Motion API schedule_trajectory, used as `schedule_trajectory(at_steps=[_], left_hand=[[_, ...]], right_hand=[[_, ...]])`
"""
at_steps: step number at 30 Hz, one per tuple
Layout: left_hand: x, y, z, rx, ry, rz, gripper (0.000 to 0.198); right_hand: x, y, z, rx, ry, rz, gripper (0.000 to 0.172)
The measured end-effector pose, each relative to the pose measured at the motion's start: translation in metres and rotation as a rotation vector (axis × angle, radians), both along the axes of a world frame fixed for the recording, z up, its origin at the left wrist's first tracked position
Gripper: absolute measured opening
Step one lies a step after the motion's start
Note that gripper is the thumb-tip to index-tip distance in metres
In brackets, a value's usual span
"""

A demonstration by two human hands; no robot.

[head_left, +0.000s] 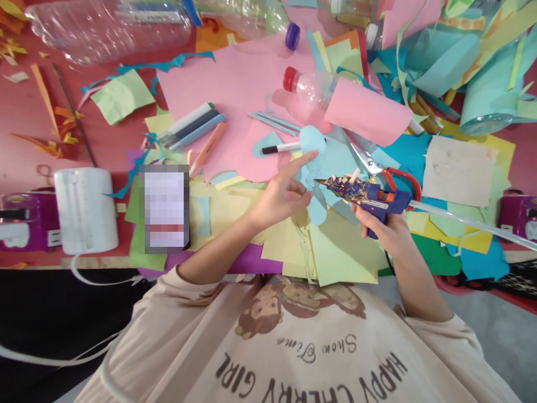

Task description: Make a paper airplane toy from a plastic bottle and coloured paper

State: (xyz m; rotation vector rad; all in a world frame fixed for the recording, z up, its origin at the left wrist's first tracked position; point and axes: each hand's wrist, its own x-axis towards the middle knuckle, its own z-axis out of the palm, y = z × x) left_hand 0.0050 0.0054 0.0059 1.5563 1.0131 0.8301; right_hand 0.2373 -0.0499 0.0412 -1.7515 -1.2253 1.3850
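In the head view, my right hand (384, 226) is wrapped round the handle of a blue hot glue gun (373, 200). A clear glue stick (470, 219) juts from its back end, and its nozzle points left at a light-blue paper cutout (312, 140) with rounded lobes. My left hand (287, 190) has its index finger stretched onto the upper lobe, with the other fingers loosely bent and nothing gripped. Behind the cutout lies a marker with a black end (277, 148). Red-handled scissors (400, 182) lie partly open beyond the glue gun.
A bottle with a red cap (310, 87), partly wrapped in pink paper, lies ahead. Left are several markers (193, 129), a phone (166, 207) and a white power strip (86, 210). Paper scraps cover much of the red table; larger plastic bottles (109, 28) lie along the back.
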Motion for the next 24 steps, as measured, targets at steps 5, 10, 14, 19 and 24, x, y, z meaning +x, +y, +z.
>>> schedule_trajectory(at_steps=[5, 10, 14, 19, 24], left_hand=[[-0.0002, 0.0001, -0.0012, 0.013, 0.002, -0.003, 0.064], [-0.0008, 0.0001, -0.003, 0.029, 0.004, -0.007, 0.064], [-0.0013, -0.0001, -0.0036, 0.038, 0.009, -0.016, 0.065], [-0.001, -0.0001, -0.0025, 0.016, 0.001, -0.003, 0.066], [-0.0003, -0.0002, -0.0004, 0.002, -0.007, 0.007, 0.065]], right_hand=[[0.0039, -0.0058, -0.0016, -0.031, -0.004, 0.06, 0.028], [0.0056, -0.0099, -0.0028, -0.05, 0.001, 0.069, 0.029], [0.0055, -0.0107, -0.0016, -0.058, -0.002, 0.059, 0.027], [0.0071, -0.0104, -0.0028, -0.057, -0.007, 0.065, 0.028], [0.0056, -0.0085, -0.0015, -0.05, -0.003, 0.062, 0.03]])
